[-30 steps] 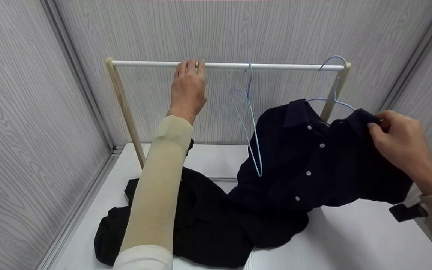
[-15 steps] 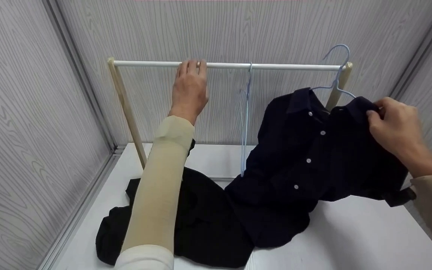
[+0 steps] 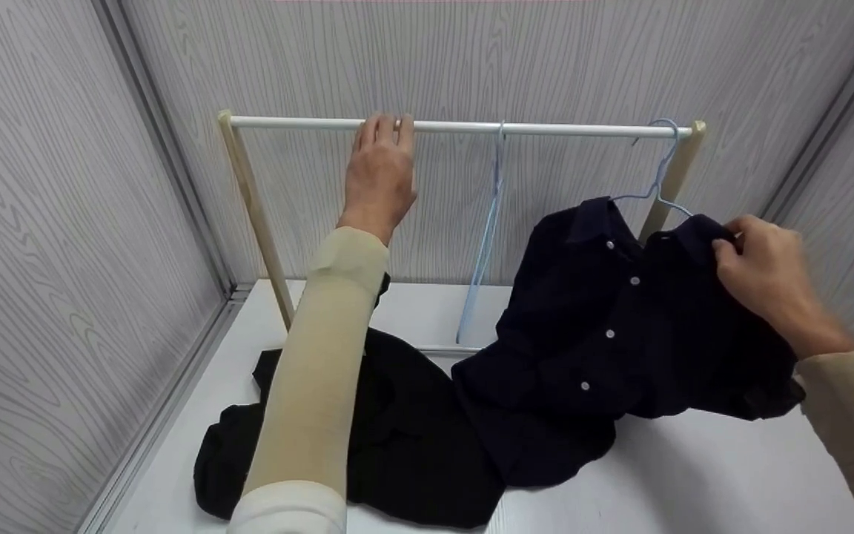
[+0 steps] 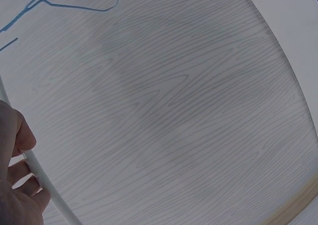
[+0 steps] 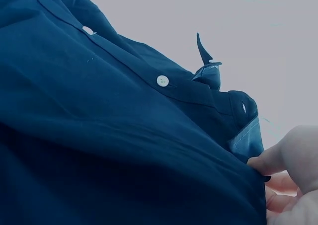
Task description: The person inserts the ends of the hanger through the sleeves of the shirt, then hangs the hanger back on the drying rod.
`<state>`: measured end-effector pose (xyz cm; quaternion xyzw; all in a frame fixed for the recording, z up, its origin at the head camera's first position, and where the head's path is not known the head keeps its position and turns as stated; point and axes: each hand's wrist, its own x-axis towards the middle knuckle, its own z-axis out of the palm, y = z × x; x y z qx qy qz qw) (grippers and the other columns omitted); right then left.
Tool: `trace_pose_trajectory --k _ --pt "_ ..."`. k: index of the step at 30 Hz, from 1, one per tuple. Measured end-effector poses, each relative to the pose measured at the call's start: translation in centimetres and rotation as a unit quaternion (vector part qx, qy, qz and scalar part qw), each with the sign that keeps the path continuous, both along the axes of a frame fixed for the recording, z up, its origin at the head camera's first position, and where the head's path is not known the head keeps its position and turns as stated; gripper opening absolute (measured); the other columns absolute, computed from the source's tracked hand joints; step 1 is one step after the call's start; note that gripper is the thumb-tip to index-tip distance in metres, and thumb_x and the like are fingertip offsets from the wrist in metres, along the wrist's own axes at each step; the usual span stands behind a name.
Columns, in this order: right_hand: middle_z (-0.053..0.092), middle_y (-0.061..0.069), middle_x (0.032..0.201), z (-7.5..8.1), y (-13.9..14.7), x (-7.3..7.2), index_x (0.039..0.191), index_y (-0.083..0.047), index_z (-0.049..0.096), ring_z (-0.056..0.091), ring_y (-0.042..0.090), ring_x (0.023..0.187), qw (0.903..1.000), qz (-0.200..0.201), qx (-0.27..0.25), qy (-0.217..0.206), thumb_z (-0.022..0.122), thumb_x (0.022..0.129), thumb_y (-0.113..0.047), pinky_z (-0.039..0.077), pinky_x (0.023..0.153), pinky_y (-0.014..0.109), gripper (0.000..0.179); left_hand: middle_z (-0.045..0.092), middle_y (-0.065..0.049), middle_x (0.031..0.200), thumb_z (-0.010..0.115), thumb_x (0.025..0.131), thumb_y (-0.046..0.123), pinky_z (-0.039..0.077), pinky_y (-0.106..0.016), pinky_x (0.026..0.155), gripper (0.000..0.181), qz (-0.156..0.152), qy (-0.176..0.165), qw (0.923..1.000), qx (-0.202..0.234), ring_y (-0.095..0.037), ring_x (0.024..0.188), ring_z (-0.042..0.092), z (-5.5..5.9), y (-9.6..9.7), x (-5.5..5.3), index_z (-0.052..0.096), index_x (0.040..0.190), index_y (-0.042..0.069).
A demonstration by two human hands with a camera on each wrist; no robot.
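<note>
In the head view my left hand (image 3: 380, 174) holds the white rail (image 3: 568, 129) of a clothes rack, fingers bent over it. The left wrist view shows the thumb and fingers about the rail. On the right, my right hand (image 3: 768, 267) pinches a dark navy button-up shirt (image 3: 568, 319) near the collar and shoulder. A light blue wire hanger (image 3: 657, 185) is inside the shirt's neck, its hook across the rail near the right post. In the right wrist view, thumb and fingers pinch the shirt's cloth (image 5: 149, 115). The shirt's lower part lies on the table.
Another blue wire hanger (image 3: 480, 259) hangs from the rail's middle. Dark clothing (image 3: 419, 430) lies on the white table (image 3: 679, 475), partly behind the left forearm. Wooden posts (image 3: 256, 215) carry the rail at both ends. Wood-grain panels (image 3: 41, 222) enclose the table.
The right hand raised the shirt and hanger, then lowered them slightly leftward, bringing the hook down across the rail. The middle hanger has swung. My left hand stays on the rail.
</note>
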<state>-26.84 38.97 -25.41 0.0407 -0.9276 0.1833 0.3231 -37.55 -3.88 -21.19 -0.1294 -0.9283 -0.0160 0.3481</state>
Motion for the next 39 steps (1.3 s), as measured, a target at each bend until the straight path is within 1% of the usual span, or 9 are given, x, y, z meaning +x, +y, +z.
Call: trace_pose_trajectory --k 3,7,9,14,20,22,26,32,39 --pt "0.065 0.037 0.09 -0.5 0.0 -0.2 0.102 0.015 0.063 0.062 0.05 0.074 1.0 0.003 0.003 -0.009 0.056 0.092 -0.006 0.043 0.059 0.036 0.024 0.045 -0.018 0.146 0.043 0.104 0.012 0.025 -0.038 0.121 0.048 0.001 0.004 1.0 -0.001 -0.032 0.142 0.037 0.0 -0.1 -0.1 0.036 0.151 0.002" --pt "0.065 0.037 0.091 -1.0 -0.2 -0.2 0.103 0.015 0.063 0.063 0.048 0.074 0.9995 0.009 0.003 -0.031 0.056 0.093 -0.007 0.043 0.056 0.031 0.025 0.046 -0.018 0.145 0.044 0.104 0.013 0.026 -0.038 0.121 0.048 0.0 0.012 0.9999 0.0 -0.032 0.142 0.037 -0.2 -0.2 -0.1 0.036 0.15 0.002" --pt "0.065 0.037 0.093 -1.2 -0.3 -0.2 0.105 0.015 0.062 0.063 0.048 0.075 0.9989 0.014 0.005 -0.045 0.055 0.094 -0.008 0.048 0.058 0.038 0.026 0.046 -0.018 0.145 0.044 0.104 0.013 0.025 -0.038 0.122 0.049 0.0 0.013 0.9999 -0.001 -0.032 0.142 0.037 -0.3 -0.3 -0.1 0.036 0.151 0.002" --pt "0.062 0.038 0.102 -1.3 -0.5 0.0 0.114 0.014 0.059 0.061 0.05 0.086 0.9961 0.011 0.006 -0.088 0.051 0.098 -0.017 0.048 0.073 0.059 0.036 0.043 -0.018 0.149 0.044 0.104 0.013 0.023 -0.038 0.123 0.051 0.003 0.001 1.0 -0.001 -0.032 0.145 0.034 -0.4 -0.3 0.0 0.033 0.153 0.003" --pt "0.051 0.038 0.121 -1.0 -0.9 0.3 0.128 0.014 0.051 0.05 0.053 0.108 0.992 -0.001 -0.004 -0.126 0.048 0.1 -0.025 0.041 0.091 0.066 0.048 0.039 -0.017 0.152 0.045 0.104 0.011 0.02 -0.037 0.124 0.055 0.007 -0.009 0.9999 -0.002 -0.031 0.147 0.031 -0.5 -0.4 0.1 0.028 0.155 0.003" --pt "0.046 0.038 0.125 -1.0 -1.2 0.3 0.132 0.013 0.048 0.047 0.054 0.111 0.9919 -0.001 -0.007 -0.127 0.049 0.1 -0.024 0.039 0.093 0.068 0.049 0.038 -0.016 0.154 0.045 0.104 0.011 0.019 -0.037 0.124 0.056 0.011 -0.011 0.9999 -0.007 -0.03 0.148 0.029 -0.6 -0.5 0.1 0.026 0.156 0.004" --pt "0.039 0.038 0.132 -0.9 -1.9 0.5 0.136 0.01 0.046 0.039 0.055 0.118 0.9945 -0.002 -0.014 -0.103 0.052 0.097 -0.02 0.035 0.096 0.07 0.049 0.027 -0.016 0.16 0.046 0.103 0.013 0.016 -0.04 0.125 0.062 0.022 -0.024 0.999 -0.029 -0.03 0.152 0.02 -1.0 -0.8 -0.1 0.017 0.158 0.006" --pt "0.042 0.034 0.13 -1.3 -3.7 1.2 0.131 0.005 0.052 0.033 0.054 0.122 0.9993 0.028 -0.006 -0.023 0.056 0.094 -0.013 0.027 0.097 0.065 0.042 0.005 -0.014 0.167 0.045 0.101 0.01 0.014 -0.047 0.125 0.073 0.026 -0.056 0.9974 -0.038 -0.03 0.155 0.004 -1.7 -1.5 0.0 0.002 0.16 0.007" --pt "0.048 0.029 0.127 -1.8 -6.0 2.0 0.123 0.001 0.059 0.039 0.051 0.122 0.9954 0.076 0.046 0.034 0.061 0.091 -0.008 0.029 0.099 0.066 0.033 0.005 -0.017 0.166 0.045 0.098 0.005 0.02 -0.052 0.122 0.074 0.014 -0.017 0.9987 -0.047 -0.032 0.155 0.005 -2.8 -2.1 0.4 0.004 0.16 0.007"
